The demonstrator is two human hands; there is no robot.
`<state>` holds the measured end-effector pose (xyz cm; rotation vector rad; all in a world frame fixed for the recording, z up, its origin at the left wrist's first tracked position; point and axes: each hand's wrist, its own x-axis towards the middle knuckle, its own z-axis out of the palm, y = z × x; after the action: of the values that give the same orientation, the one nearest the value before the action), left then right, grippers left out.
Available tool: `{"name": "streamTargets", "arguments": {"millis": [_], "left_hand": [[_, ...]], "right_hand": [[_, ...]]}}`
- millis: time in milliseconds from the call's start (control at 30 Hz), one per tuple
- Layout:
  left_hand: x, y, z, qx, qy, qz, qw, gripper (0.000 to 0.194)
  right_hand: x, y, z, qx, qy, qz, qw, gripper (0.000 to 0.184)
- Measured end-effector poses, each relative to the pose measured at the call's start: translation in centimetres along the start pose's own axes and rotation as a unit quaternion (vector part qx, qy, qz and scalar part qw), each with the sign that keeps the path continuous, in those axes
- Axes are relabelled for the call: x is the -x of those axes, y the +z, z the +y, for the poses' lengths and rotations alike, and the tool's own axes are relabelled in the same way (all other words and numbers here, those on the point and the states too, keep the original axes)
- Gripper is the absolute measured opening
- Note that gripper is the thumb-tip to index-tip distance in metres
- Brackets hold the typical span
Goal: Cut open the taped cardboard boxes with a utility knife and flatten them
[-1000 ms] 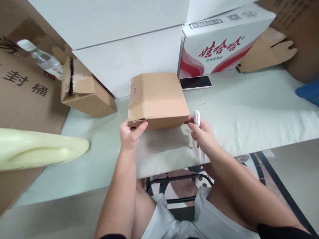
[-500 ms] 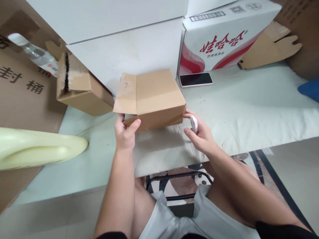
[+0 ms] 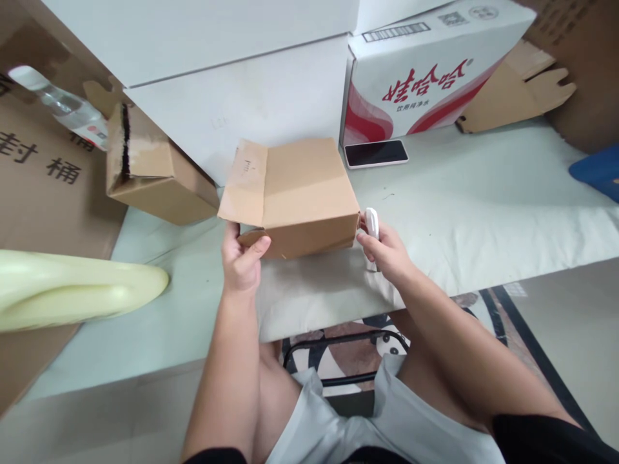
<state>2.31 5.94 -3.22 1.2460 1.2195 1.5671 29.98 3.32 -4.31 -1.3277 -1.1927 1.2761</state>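
Observation:
A brown cardboard box (image 3: 300,193) sits on the white-covered table (image 3: 483,206) in front of me, one flap sticking out to the left. My left hand (image 3: 242,258) grips the box's lower left corner, thumb on the front face. My right hand (image 3: 387,254) is closed around a small white tool (image 3: 371,224) and touches the box's right front corner.
A second brown box (image 3: 149,174) lies to the left, a black phone (image 3: 376,153) behind on the right, a red-and-white printed carton (image 3: 425,77) and large white boxes (image 3: 232,96) at the back. A pale yellow object (image 3: 72,296) lies at left. A blue item (image 3: 597,173) sits far right.
The box's left flap swung open outward and the box shifted slightly left. My right hand with the white tool moved in closer to the box's right corner.

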Motion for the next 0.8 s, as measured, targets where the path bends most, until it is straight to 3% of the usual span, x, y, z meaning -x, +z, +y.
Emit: {"name": "streamTargets", "arguments": {"millis": [267,433,600,800], "left_hand": [[-0.2,0.0,-1.0,0.013,0.042,-0.005,0.999,0.080],[0.0,-0.2,-1.5,0.020,0.037,-0.008,0.999,0.075],[0.3,-0.2,-1.5,0.045,-0.034,-0.038,0.998,0.071],[0.3,0.1,-1.0,0.066,-0.083,-0.067,0.992,0.063]], "right_hand": [[0.2,-0.1,-1.1,-0.189,-0.006,-0.013,0.982,0.050],[0.2,0.0,-0.9,-0.161,0.047,-0.011,0.986,0.065],[0.4,0.0,-0.6,-0.106,-0.015,-0.024,0.994,0.080],[0.2,0.3,-0.4,-0.115,-0.044,-0.004,0.992,0.066]]}}
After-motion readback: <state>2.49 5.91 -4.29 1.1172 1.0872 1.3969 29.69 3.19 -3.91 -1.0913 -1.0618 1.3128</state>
